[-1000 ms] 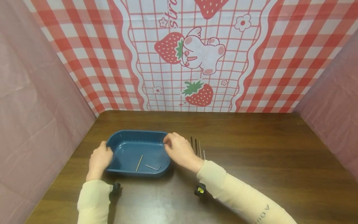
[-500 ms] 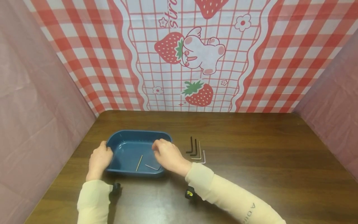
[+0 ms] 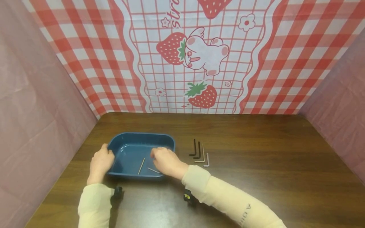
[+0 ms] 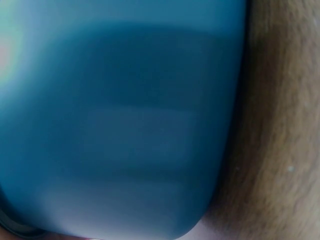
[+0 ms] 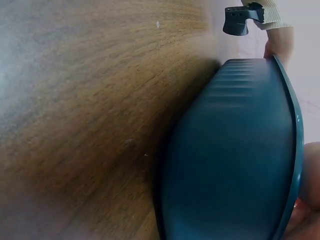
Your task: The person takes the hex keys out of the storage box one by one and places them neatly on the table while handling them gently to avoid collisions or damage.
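In the head view my left hand (image 3: 101,162) grips the left wall of a blue plastic tray (image 3: 134,134), thumb and fingers about its rim. Inside the tray lie a thin straight-looking metal rod (image 3: 141,166) and a small silver hex key (image 3: 153,170). Over the tray's right side hangs my right hand (image 3: 168,161), fingers loosely bent and pointing down into it. Its wrist covers part of the right rim, and the bent end of the silver hex key is hidden beneath it. The tray's outer wall (image 4: 140,135) fills most of the left wrist view.
Right of the tray, a black hex key (image 3: 195,147), another black hex key (image 3: 199,150), a brass-coloured one (image 3: 203,153) and a short silver-lilac one (image 3: 208,160) stand in a row on the wooden table (image 3: 256,158). A checked strawberry cloth (image 3: 199,57) hangs behind.
My right hand has left the tray's right rim and moved left and down over the inside, near the silver hex key. The row of hex keys came into full view. My left hand stays put.
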The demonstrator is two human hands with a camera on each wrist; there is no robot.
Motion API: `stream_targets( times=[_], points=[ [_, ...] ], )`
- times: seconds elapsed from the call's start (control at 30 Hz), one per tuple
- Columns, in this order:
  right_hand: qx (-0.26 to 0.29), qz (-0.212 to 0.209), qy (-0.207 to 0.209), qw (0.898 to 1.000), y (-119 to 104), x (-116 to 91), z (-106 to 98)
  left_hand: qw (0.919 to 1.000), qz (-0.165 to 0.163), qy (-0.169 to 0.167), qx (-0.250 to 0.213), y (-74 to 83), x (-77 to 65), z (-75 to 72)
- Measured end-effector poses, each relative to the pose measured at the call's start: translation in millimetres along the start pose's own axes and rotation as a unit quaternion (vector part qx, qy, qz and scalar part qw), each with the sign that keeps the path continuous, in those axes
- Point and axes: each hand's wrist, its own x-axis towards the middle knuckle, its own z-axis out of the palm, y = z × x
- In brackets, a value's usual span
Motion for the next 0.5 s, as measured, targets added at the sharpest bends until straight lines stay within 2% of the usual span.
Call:
stream_targets(
  times=[0.23,0.5],
  points=[
    [-0.028,-0.022,-0.051,0.998,-7.4,5.8,2.5,1.0000,0.002,0.004,0.000,-1.1,0.0,-0.4],
    [-0.040,-0.012,-0.099,0.994,-11.3,8.1,3.7,1.0000,0.003,0.002,0.002,0.3,0.3,0.3]
  ],
)
